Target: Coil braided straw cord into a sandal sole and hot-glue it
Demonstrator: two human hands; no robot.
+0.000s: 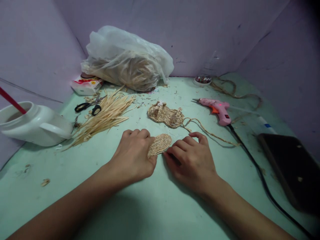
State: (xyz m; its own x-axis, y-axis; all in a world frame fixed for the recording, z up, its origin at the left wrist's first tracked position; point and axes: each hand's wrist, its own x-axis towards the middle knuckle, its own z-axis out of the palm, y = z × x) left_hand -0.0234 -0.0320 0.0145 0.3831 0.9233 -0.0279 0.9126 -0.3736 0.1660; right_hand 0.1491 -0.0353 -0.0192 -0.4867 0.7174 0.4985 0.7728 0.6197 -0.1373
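Observation:
A small coiled straw sole [162, 143] is held just above the green table, between my two hands. My left hand [136, 151] is wrapped over its left part, thumb below, and hides that end. At the sole's lower right edge, the thumb and curled fingers of my right hand [191, 160] are pinched together. Just beyond lies a small woven straw slipper [166, 115] with pale beads on its strap. From its right end a braided straw cord [208, 131] trails across the table.
A pink glue gun [216, 108] lies at right, its black cable running forward past a dark phone-like slab [287, 166]. At left are straw strips [110, 110], black-handled scissors [86, 106] and a tipped white jug [47, 126]. A plastic bag [130, 60] and a bead dish [202, 81] stand behind.

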